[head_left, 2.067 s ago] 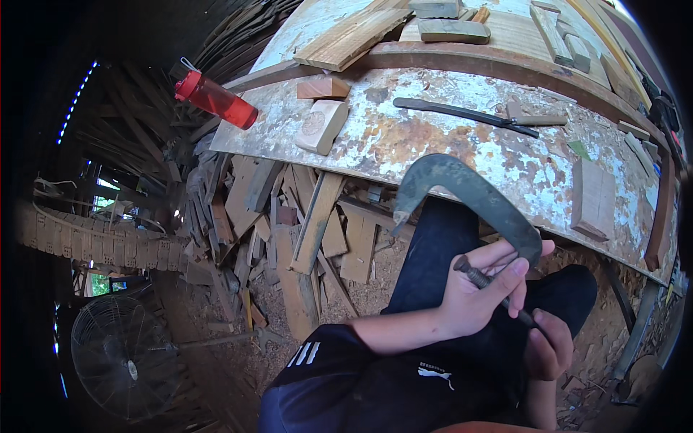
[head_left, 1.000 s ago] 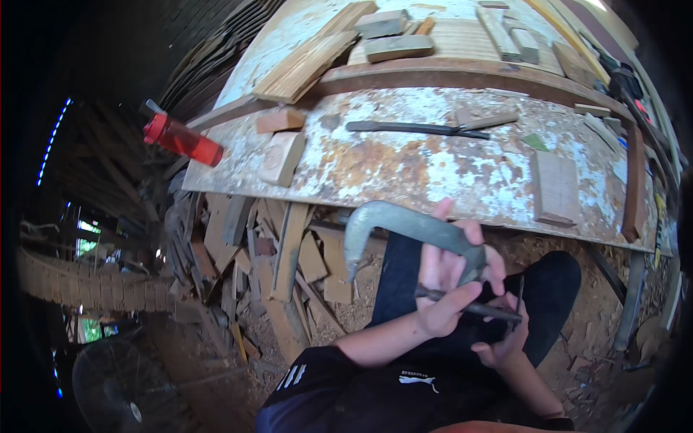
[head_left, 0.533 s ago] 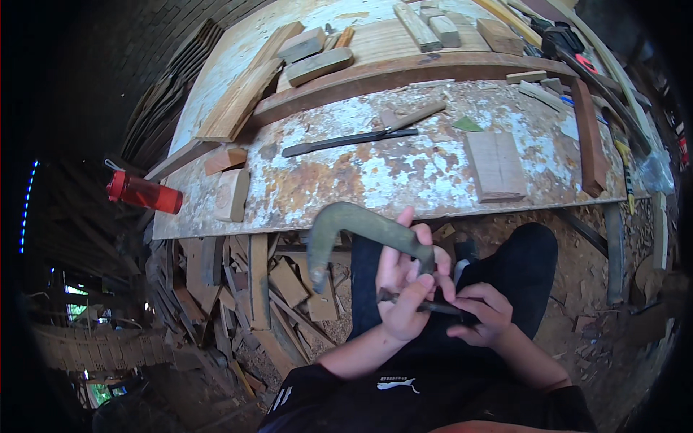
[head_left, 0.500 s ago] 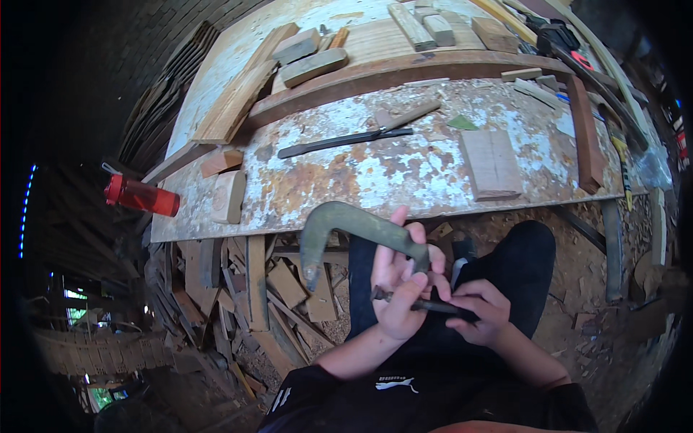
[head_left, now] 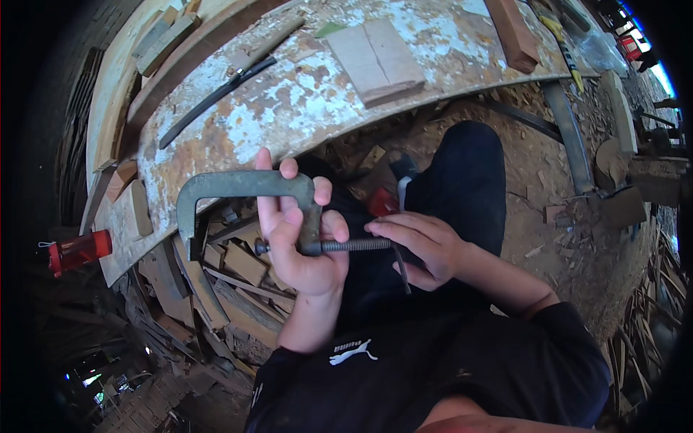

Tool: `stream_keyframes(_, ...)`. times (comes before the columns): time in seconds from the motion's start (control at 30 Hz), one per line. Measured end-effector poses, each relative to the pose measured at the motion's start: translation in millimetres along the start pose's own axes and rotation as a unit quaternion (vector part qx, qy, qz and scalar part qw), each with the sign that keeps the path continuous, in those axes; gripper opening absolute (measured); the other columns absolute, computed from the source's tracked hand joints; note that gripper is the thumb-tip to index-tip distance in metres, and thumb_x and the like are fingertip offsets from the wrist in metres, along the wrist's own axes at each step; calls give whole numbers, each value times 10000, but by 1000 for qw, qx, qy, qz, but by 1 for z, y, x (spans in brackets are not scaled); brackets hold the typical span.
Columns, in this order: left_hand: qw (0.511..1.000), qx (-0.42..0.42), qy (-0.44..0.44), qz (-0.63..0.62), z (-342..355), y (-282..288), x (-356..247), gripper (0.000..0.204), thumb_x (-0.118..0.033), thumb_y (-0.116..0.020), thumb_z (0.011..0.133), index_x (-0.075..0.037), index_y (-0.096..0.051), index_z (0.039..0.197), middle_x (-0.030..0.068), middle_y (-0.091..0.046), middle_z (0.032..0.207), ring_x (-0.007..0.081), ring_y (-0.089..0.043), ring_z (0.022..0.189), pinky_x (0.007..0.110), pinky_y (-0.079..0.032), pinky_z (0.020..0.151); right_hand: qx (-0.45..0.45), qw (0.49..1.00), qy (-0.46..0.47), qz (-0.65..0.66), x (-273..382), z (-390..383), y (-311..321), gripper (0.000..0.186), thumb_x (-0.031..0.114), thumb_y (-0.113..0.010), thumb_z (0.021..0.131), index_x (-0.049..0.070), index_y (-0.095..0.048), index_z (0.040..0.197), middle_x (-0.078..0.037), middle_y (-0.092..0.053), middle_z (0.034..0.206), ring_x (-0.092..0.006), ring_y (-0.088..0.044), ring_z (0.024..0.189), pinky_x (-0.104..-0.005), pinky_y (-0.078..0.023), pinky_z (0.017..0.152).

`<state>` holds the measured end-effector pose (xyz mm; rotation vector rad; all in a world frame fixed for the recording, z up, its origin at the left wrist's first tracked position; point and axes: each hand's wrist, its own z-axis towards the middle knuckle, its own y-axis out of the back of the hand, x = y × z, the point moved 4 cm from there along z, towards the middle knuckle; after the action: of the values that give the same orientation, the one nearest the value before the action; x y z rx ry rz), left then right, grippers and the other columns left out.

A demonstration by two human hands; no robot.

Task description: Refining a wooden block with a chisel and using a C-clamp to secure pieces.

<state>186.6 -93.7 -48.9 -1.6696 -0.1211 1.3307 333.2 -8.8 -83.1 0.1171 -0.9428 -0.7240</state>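
Note:
My left hand [head_left: 307, 267] holds a grey-green C-clamp [head_left: 220, 184] over my lap, fingers wrapped loosely around the corner of its frame. The frame's open side faces down and toward me. A threaded screw [head_left: 357, 245] passes through the near-right end, and its small swivel pad [head_left: 261, 247] shows left of my left thumb. At the screw's outer end, my right hand [head_left: 433, 249] is closed around the thin cross handle [head_left: 402, 273], fingertips on top and thumb below. Part of the handle is hidden by those fingers.
Before me stands a paint-worn workbench [head_left: 303, 108]. On it lie a long dark chisel [head_left: 216, 97] with a wooden handle, a flat wood block [head_left: 379, 61] and a reddish wood piece [head_left: 514, 36]. A red bottle [head_left: 79, 252] is at the left edge. Wood offcuts [head_left: 245, 263] lie below.
My view has swung to the right. The clamp has turned so its screw lies level and in plain sight. My right hand has moved out along the screw to the cross handle.

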Motion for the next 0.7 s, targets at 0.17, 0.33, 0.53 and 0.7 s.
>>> stream_keyframes(0.17, 1000, 2, 17, 2, -7, 1, 5, 739, -165, -486, 871, 62, -215, 1521, 131, -397, 1274, 181, -488, 942, 182, -496, 478, -41, 916, -233, 323, -9, -15, -12, 265, 176, -531, 1023, -32, -629, 892, -93, -657, 729, -216, -652, 589, -311, -556, 569)
stream_keyframes(0.33, 1000, -2, -13, 24, -6, 7, -2, 729, -158, -475, 877, 62, -212, 1520, 133, -387, 1276, 183, -475, 941, 179, -486, 448, -90, 947, -220, 216, -6, -20, -15, 491, 320, -736, 889, -60, -569, 1150, -145, -628, 920, -186, -622, 671, -269, -522, 576)
stream_keyframes(0.53, 999, 5, 15, -38, -6, 6, -4, 696, -158, -475, 889, 62, -236, 1505, 130, -389, 1257, 179, -464, 911, 171, -462, 408, -195, 972, 10, -128, -3, -17, -7, 825, 481, -850, 726, 1, -528, 1315, -191, -557, 1192, -272, -633, 930, -302, -556, 704)
stream_keyframes(0.7, 999, -10, 30, -14, -8, 8, 1, 688, -166, -486, 887, 61, -259, 1496, 124, -393, 1245, 180, -481, 911, 178, -457, 398, -141, 959, 65, -237, 9, 2, 6, 364, 379, -784, 818, 68, -711, 994, -134, -626, 1107, -256, -640, 888, -327, -551, 684)
